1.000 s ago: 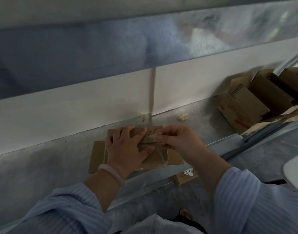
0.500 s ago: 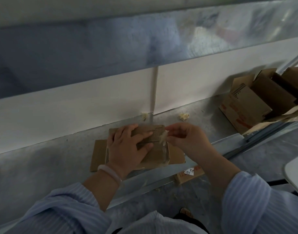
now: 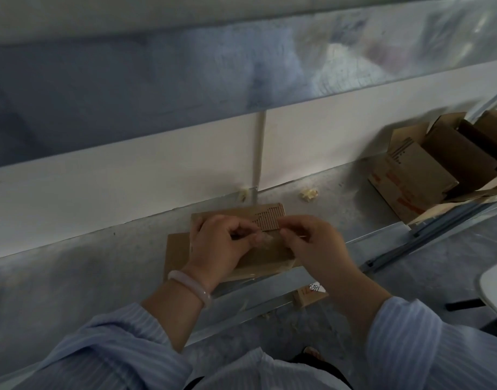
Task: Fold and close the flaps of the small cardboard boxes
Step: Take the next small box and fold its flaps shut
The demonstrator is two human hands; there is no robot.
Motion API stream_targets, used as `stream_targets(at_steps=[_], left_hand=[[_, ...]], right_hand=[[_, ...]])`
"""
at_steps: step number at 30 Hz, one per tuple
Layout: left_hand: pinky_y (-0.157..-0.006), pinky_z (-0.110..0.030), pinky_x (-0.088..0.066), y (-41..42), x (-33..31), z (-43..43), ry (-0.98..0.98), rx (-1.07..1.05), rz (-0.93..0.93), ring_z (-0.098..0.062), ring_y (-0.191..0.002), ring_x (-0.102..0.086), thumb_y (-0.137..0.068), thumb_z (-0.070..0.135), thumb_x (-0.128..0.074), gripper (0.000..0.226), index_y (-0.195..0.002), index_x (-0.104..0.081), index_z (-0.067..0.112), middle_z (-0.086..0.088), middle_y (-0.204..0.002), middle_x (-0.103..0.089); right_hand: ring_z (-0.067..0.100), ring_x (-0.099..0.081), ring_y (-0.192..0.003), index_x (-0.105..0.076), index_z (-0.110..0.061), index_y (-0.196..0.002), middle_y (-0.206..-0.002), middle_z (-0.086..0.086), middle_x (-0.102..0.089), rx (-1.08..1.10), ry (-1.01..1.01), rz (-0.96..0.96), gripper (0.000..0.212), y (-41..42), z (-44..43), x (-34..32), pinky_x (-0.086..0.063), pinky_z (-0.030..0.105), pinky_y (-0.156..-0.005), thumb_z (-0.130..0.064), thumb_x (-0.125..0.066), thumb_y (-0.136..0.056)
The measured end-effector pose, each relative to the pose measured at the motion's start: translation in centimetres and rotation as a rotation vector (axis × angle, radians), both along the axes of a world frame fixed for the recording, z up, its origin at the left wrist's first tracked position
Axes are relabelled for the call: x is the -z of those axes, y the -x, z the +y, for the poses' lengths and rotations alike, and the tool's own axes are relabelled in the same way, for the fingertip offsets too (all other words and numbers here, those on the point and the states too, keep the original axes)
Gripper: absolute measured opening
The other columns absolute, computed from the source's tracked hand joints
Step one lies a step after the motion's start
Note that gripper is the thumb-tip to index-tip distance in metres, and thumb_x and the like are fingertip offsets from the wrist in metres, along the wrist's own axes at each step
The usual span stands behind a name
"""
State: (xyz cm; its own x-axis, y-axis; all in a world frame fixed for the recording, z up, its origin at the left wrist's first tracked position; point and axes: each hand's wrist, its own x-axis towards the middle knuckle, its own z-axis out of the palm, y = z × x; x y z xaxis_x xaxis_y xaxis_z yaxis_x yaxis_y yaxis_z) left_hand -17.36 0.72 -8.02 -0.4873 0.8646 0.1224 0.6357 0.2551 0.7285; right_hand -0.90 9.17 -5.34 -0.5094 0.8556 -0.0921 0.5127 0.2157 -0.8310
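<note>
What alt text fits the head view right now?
The left hand and right hand are close together over a flat cardboard box on a grey ledge, fingers curled, pinching what looks like a pale, blurred strip between them. The left wrist wears a pale bracelet; open cartons stand at far right.

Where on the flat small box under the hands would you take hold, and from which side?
Probably the far right corner of the small box, where the printed bars show. It is the bare part: the left hand and right hand cover the middle. The box lies flat on a brown sheet, so come from the far side and pinch the edge, thumb on top.
</note>
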Motion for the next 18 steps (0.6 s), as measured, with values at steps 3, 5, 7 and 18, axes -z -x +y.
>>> stream_targets(at_steps=[3, 5, 7, 18], left_hand=[[-0.102, -0.046, -0.034, 0.0, 0.4, 0.1, -0.019, -0.024, -0.053, 0.007, -0.085, -0.059, -0.065, 0.072, -0.059, 0.025, -0.078, -0.066, 0.053, 0.03, -0.077, -0.066], [-0.102, -0.047, -0.032, 0.0, 0.6, 0.1, -0.018, -0.032, -0.052, 0.008, -0.084, -0.06, -0.065, 0.071, -0.059, 0.024, -0.079, -0.065, 0.052, 0.031, -0.077, -0.065], [-0.103, -0.047, -0.03, -0.1, 0.5, 0.1, -0.015, -0.049, -0.017, 0.009, -0.084, -0.058, -0.068, 0.063, -0.065, 0.015, -0.073, -0.066, 0.049, 0.03, -0.075, -0.065], [-0.101, -0.038, -0.025, -0.7, 0.2, 0.2, 0.023, -0.081, 0.092, 0.008, -0.087, -0.052, -0.066, 0.071, -0.053, 0.035, -0.072, -0.068, 0.039, 0.025, -0.073, -0.064]], right_hand=[[-0.003, -0.052, -0.077, -0.071, -0.028, -0.095, -0.087, -0.02, -0.053, -0.164, -0.197, -0.208, 0.018, -1.4, -0.3, 0.2, -0.039, 0.006, -0.069, -0.03, -0.077, -0.078], [0.002, -0.051, -0.077, -0.072, -0.024, -0.093, -0.089, -0.016, -0.05, -0.248, -0.264, -0.277, 0.016, -1.6, -0.7, 0.7, -0.041, 0.012, -0.073, -0.028, -0.075, -0.079], [0.01, -0.051, -0.085, -0.072, -0.021, -0.091, -0.091, -0.011, -0.051, -0.256, -0.303, -0.295, 0.009, -1.5, -0.9, 1.0, -0.044, 0.023, -0.08, -0.025, -0.07, -0.083], [0.002, -0.048, -0.074, -0.064, -0.024, -0.089, -0.074, -0.018, -0.051, -0.275, -0.138, -0.376, 0.005, -1.4, 0.1, -0.4, -0.033, 0.005, -0.059, -0.026, -0.06, -0.091]])
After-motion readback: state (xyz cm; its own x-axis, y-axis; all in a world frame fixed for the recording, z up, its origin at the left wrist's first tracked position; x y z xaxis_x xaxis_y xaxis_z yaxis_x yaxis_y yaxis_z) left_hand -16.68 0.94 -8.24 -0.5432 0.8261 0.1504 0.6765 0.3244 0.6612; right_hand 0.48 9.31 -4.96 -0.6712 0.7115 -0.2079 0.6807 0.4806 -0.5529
